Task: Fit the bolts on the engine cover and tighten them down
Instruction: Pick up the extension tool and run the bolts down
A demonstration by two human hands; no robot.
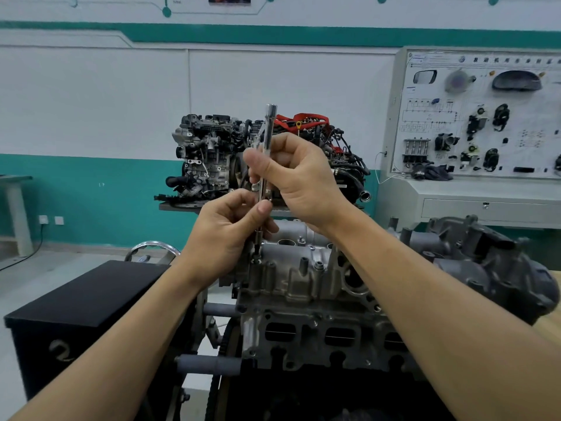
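The long silver metal socket tool [269,138] stands upright, tip on a small dark bolt [257,259] at the left end of the grey metal engine cover [291,278]. The right hand [300,180] grips it high (the left hand [224,235] pinches lower, nearer the bolt).

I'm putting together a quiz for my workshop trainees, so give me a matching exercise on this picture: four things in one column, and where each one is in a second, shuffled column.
Things
1. right hand
2. left hand
3. black box
4. training board

Places
A. left of the engine cover
B. gripping the socket tool low, just above the cover
C. by the wall, far right
D. gripping the socket tool higher up

Pairs: 1-D, 2-B, 3-A, 4-C
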